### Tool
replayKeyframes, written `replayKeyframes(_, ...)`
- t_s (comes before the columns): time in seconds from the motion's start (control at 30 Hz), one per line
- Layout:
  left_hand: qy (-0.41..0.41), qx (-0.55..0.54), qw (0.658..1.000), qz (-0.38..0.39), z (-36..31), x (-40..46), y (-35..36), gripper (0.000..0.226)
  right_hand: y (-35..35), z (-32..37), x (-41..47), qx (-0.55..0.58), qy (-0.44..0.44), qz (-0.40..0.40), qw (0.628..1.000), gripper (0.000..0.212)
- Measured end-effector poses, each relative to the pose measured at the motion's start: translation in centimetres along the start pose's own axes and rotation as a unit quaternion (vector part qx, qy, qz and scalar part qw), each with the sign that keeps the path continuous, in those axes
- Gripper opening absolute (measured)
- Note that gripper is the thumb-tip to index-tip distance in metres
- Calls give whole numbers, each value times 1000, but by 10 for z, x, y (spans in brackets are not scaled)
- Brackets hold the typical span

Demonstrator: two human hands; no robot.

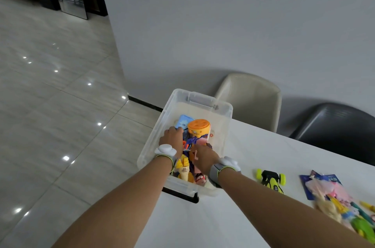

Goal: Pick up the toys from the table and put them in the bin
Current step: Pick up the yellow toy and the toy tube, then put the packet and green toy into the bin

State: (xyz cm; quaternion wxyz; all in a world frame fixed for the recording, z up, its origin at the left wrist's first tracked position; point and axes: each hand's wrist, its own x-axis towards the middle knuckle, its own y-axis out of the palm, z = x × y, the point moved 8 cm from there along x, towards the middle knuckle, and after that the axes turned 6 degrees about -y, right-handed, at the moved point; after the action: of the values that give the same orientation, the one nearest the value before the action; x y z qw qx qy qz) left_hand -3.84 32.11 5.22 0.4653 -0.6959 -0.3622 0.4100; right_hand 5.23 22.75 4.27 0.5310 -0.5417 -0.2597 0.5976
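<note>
Both hands are inside the clear plastic storage bin, backs turned to the camera. The left hand has its fingers curled down among the contents; whether they are closed on anything cannot be told, since the fingertips are hidden below the knuckles. The right hand is likewise bent over the pile, with its fingers out of sight behind the hand, so its hold cannot be told either. Each wrist carries a white band-mounted device.

Immediately beyond the left fingers lies a light blue flat card-like toy. Just beyond and between the two hands stands an orange round plastic cup-shaped toy. Under the right hand sits a tangle of purple and orange pieces, too jumbled to name. Nearer the wrists rests a yellow ice-cream cone toy.

Judgement: the step in hand is settling a toy into the bin. To do it well, release low onto the pile rather than dropping, and withdraw both hands straight up so nothing is dragged over the near wall.

Well to the right of the right wrist, on the white table, remain a yellow-and-black toy racing car and, farther right, a blue-backed packet of pastel doll toys with green and yellow pieces at the frame edge. The task is therefore incomplete. The bin overhangs the table corner slightly; avoid pressing on that side.
</note>
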Motion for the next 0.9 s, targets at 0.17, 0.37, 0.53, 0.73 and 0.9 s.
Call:
replayKeyframes(0.17, 99, -94, 990, -30, -52, -9, -18, 40, -43, -22, -16, 92, 14, -164, 982, 26)
replayKeyframes(0.37, 141, -147, 979, -25, -123, -35, -24, 37, -75, -78, -63, 185, 38, -295, 937, 23)
replayKeyframes(0.53, 183, -117, 975, -51, -193, -66, -11, 34, -84, -133, -115, 196, 69, -321, 924, 37)
replayKeyframes(0.73, 201, -121, 971, -36, -261, -98, 27, 36, -73, -200, -176, 211, 106, -338, 911, 51)
replayKeyframes(0.9, 241, -111, 964, 8, -335, -134, 68, 38, -56, -282, -235, 210, 175, -346, 897, 51)
